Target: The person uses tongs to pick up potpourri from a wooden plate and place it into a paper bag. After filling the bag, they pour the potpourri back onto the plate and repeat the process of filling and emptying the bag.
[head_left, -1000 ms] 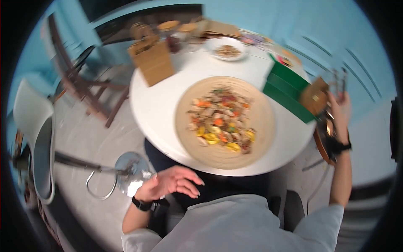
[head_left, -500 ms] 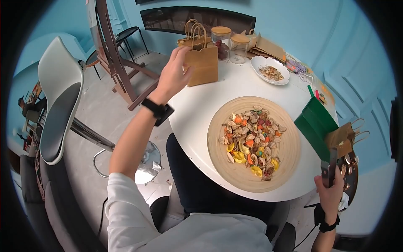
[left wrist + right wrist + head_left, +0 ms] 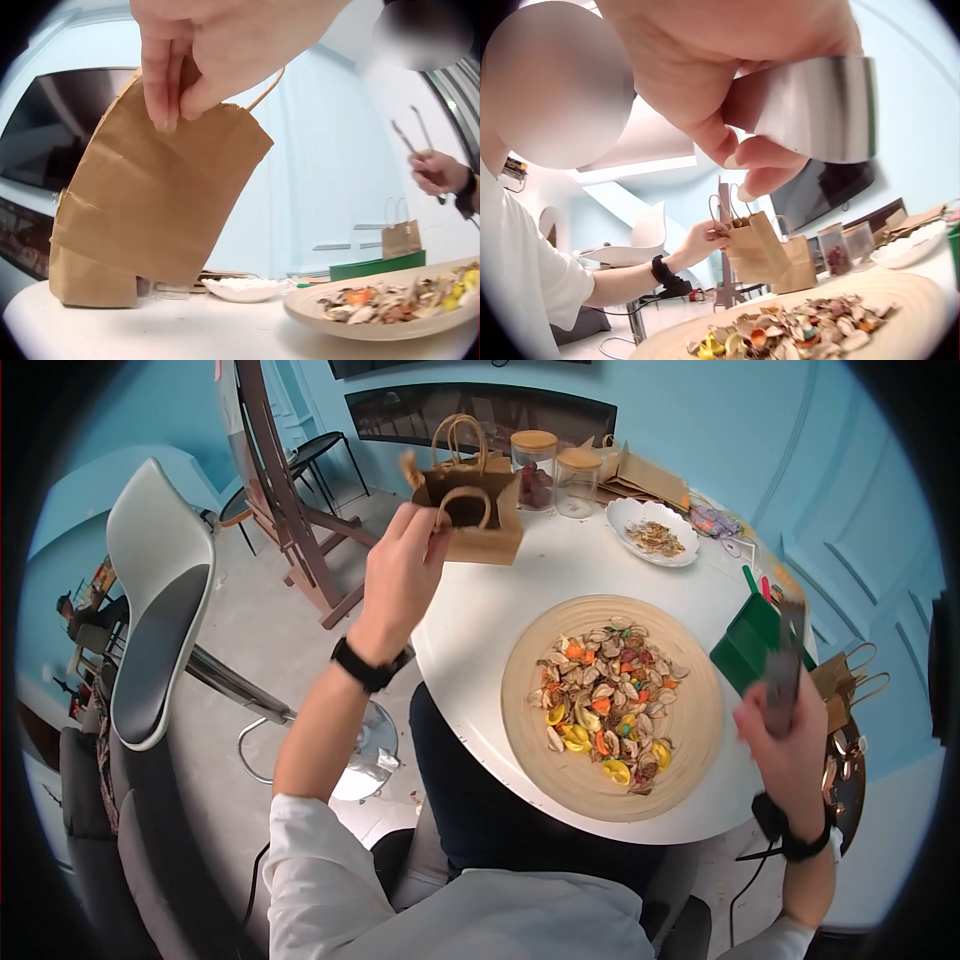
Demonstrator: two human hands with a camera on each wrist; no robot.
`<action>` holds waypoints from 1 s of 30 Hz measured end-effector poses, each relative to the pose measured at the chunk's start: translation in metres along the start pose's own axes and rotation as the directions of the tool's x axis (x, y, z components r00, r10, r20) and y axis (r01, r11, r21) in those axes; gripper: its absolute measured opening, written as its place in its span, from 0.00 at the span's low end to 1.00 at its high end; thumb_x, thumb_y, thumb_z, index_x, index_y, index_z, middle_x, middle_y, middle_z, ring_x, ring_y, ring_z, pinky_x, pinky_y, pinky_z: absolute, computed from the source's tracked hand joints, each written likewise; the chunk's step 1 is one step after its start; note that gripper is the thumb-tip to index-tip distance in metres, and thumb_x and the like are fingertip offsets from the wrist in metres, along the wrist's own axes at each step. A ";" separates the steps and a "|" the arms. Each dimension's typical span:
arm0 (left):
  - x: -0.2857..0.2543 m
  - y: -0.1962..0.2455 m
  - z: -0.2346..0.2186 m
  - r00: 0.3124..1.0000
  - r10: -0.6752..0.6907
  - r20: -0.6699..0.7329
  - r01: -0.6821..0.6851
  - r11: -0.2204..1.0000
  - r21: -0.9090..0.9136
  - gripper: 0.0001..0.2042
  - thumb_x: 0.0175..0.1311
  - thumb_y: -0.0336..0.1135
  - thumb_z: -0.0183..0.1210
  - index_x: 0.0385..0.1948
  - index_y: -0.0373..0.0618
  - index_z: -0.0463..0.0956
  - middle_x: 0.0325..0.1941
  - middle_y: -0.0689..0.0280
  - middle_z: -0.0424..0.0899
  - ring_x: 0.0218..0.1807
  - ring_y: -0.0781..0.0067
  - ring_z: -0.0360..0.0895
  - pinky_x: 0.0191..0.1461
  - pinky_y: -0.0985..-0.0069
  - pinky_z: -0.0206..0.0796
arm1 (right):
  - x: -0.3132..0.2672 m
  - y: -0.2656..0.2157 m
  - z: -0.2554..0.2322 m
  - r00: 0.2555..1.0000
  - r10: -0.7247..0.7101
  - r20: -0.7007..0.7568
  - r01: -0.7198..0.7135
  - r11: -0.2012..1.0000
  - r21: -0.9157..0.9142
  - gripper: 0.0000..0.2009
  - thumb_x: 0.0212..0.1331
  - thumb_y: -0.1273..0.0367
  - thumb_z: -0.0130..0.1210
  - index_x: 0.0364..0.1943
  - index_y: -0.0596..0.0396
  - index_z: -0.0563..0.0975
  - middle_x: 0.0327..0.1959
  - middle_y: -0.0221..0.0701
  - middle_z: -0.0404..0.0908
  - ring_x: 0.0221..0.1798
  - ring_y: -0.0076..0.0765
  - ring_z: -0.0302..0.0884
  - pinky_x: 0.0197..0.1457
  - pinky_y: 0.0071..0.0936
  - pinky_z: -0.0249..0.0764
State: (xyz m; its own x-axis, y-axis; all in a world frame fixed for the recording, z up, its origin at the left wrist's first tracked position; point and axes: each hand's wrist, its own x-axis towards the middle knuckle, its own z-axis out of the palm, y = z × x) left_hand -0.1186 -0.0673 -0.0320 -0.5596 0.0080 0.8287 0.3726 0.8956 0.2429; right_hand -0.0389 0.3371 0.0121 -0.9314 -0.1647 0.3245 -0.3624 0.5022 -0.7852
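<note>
My left hand (image 3: 400,585) pinches the top edge of a brown paper bag (image 3: 157,187) with thumb and fingertips. The bag is tilted, its open mouth and loop handles showing in the head view. My right hand (image 3: 797,760) grips metal tongs (image 3: 785,675), blurred in the head view; the left wrist view shows their two arms spread. Between the hands lies a round wooden plate (image 3: 525,710) heaped with dried potpourri (image 3: 610,695) in brown, orange and yellow. A second brown paper bag (image 3: 801,266) stands on the table behind the first.
Two wooden-lidded glass jars (image 3: 577,485) and a scalloped white dish (image 3: 685,558) of dried bits stand at the back. A green box (image 3: 745,645) with another paper bag (image 3: 840,682) is at the right. Left of the table are a wooden easel (image 3: 270,480) and white chair (image 3: 150,560).
My left hand has gone from low by the table's front to the paper bag and tipped it. The right hand came back from beside the green box and brought up the tongs.
</note>
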 end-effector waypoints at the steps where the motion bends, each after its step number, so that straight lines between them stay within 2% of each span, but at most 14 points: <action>1: -0.008 0.012 -0.016 0.998 0.059 -0.014 -0.058 0.997 0.041 0.08 0.57 0.23 0.61 0.38 0.42 0.75 0.36 0.59 0.77 0.32 0.53 0.78 0.34 0.65 0.71 | 0.016 -0.010 0.012 0.998 -0.055 0.022 0.054 0.998 0.034 0.14 0.55 0.74 0.64 0.43 0.61 0.73 0.36 0.26 0.78 0.37 0.19 0.73 0.40 0.22 0.71; 3: -0.024 0.037 -0.041 0.991 0.135 0.020 -0.136 0.990 0.043 0.10 0.55 0.21 0.63 0.38 0.42 0.76 0.36 0.59 0.76 0.32 0.54 0.78 0.33 0.64 0.71 | 0.046 -0.038 0.039 0.987 -0.115 0.112 0.104 0.989 0.103 0.14 0.55 0.70 0.66 0.40 0.60 0.72 0.32 0.28 0.79 0.33 0.20 0.73 0.37 0.22 0.71; 4: -0.033 0.048 -0.052 0.987 0.151 0.054 -0.154 0.986 0.066 0.12 0.53 0.20 0.63 0.39 0.42 0.76 0.36 0.60 0.77 0.32 0.55 0.79 0.32 0.64 0.71 | 0.059 -0.045 0.053 0.977 -0.168 0.129 0.158 0.984 0.082 0.16 0.54 0.67 0.67 0.37 0.59 0.72 0.28 0.29 0.77 0.30 0.22 0.73 0.35 0.23 0.71; 5: -0.040 0.063 -0.061 0.985 0.160 0.066 -0.166 0.982 0.090 0.10 0.52 0.18 0.64 0.36 0.41 0.79 0.36 0.60 0.80 0.33 0.61 0.81 0.34 0.71 0.73 | 0.070 -0.048 0.069 0.965 -0.218 0.148 0.212 0.976 0.058 0.18 0.52 0.64 0.69 0.34 0.59 0.71 0.24 0.30 0.76 0.28 0.23 0.73 0.32 0.24 0.70; 7: -0.055 0.080 -0.076 0.981 0.132 0.143 -0.148 0.983 0.108 0.11 0.51 0.18 0.64 0.36 0.40 0.79 0.36 0.60 0.80 0.33 0.60 0.81 0.33 0.70 0.73 | 0.079 -0.060 0.097 0.941 -0.302 0.155 0.305 0.952 0.004 0.24 0.46 0.56 0.73 0.29 0.58 0.69 0.19 0.31 0.73 0.23 0.27 0.71 0.29 0.26 0.68; 9: -0.065 0.091 -0.086 0.982 0.139 0.131 -0.152 0.984 0.097 0.11 0.50 0.18 0.64 0.36 0.40 0.79 0.36 0.60 0.80 0.32 0.60 0.80 0.32 0.71 0.73 | 0.080 -0.070 0.118 0.940 -0.268 0.211 0.262 0.963 0.058 0.28 0.41 0.51 0.74 0.27 0.58 0.69 0.19 0.33 0.74 0.22 0.31 0.72 0.27 0.28 0.68; 13: -0.077 0.088 -0.098 0.965 0.250 0.081 -0.259 0.958 0.122 0.14 0.48 0.20 0.62 0.39 0.38 0.78 0.36 0.63 0.79 0.25 0.67 0.78 0.25 0.74 0.69 | 0.076 -0.087 0.138 0.917 -0.276 0.287 0.285 0.958 0.010 0.25 0.44 0.55 0.72 0.27 0.58 0.69 0.19 0.36 0.75 0.21 0.36 0.73 0.28 0.31 0.69; 15: -0.084 0.088 -0.104 0.965 0.245 0.090 -0.255 0.958 0.128 0.14 0.47 0.20 0.62 0.39 0.37 0.78 0.36 0.62 0.80 0.25 0.68 0.78 0.25 0.75 0.69 | 0.077 -0.088 0.145 0.912 -0.259 0.317 0.282 0.959 -0.026 0.22 0.45 0.58 0.71 0.27 0.59 0.69 0.19 0.37 0.76 0.21 0.39 0.74 0.29 0.33 0.70; 18: -0.092 0.088 -0.112 0.962 0.252 0.109 -0.265 0.956 0.129 0.14 0.47 0.20 0.62 0.39 0.35 0.78 0.37 0.61 0.80 0.25 0.69 0.78 0.25 0.76 0.70 | 0.076 -0.087 0.153 0.909 -0.348 0.230 0.346 0.937 0.054 0.11 0.48 0.71 0.60 0.30 0.60 0.70 0.22 0.41 0.78 0.27 0.49 0.79 0.32 0.39 0.72; 22: -0.106 0.091 -0.121 0.943 0.312 0.116 -0.323 0.941 0.098 0.15 0.47 0.21 0.63 0.40 0.33 0.78 0.39 0.58 0.82 0.28 0.69 0.80 0.26 0.77 0.71 | 0.072 -0.085 0.156 0.893 -0.349 0.283 0.356 0.934 0.028 0.09 0.49 0.75 0.57 0.31 0.61 0.69 0.23 0.41 0.78 0.27 0.50 0.79 0.33 0.41 0.71; 25: -0.112 0.098 -0.131 0.918 0.372 0.141 -0.386 0.918 0.093 0.14 0.51 0.25 0.66 0.40 0.33 0.79 0.41 0.55 0.82 0.30 0.69 0.82 0.27 0.78 0.72 | 0.066 -0.081 0.156 0.887 -0.358 0.291 0.332 0.933 0.136 0.07 0.49 0.78 0.54 0.31 0.61 0.69 0.24 0.41 0.78 0.28 0.48 0.77 0.34 0.39 0.71; 27: -0.120 0.105 -0.141 0.941 0.333 0.065 -0.327 0.942 -0.078 0.15 0.54 0.31 0.69 0.41 0.33 0.80 0.43 0.53 0.82 0.29 0.67 0.82 0.28 0.76 0.73 | 0.062 -0.083 0.151 0.889 -0.374 0.265 0.354 0.927 0.121 0.07 0.50 0.78 0.53 0.31 0.61 0.68 0.26 0.42 0.77 0.28 0.46 0.75 0.35 0.38 0.70; 28: -0.130 0.096 -0.152 0.945 0.323 0.049 -0.315 0.940 -0.127 0.20 0.57 0.36 0.70 0.47 0.34 0.77 0.44 0.51 0.81 0.32 0.66 0.82 0.30 0.74 0.73 | 0.060 -0.081 0.149 0.890 -0.370 0.266 0.350 0.929 0.119 0.07 0.50 0.78 0.53 0.31 0.61 0.68 0.26 0.42 0.77 0.28 0.46 0.75 0.35 0.38 0.70; 30: -0.151 0.076 -0.150 0.989 -0.013 -0.150 -0.034 0.951 -0.307 0.20 0.67 0.40 0.59 0.52 0.34 0.72 0.47 0.51 0.78 0.43 0.68 0.80 0.45 0.71 0.74 | 0.057 -0.079 0.146 0.900 -0.323 0.294 0.266 0.939 0.219 0.08 0.49 0.79 0.54 0.32 0.60 0.67 0.26 0.39 0.74 0.27 0.37 0.71 0.33 0.33 0.68</action>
State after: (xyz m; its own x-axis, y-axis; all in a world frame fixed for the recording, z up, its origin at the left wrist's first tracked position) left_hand 0.1055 -0.0674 -0.0628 -0.4470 -0.0705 0.8918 0.6010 0.7148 0.3577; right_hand -0.0687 0.1640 0.0156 -0.7307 -0.5598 0.3908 -0.5952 0.2419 -0.7663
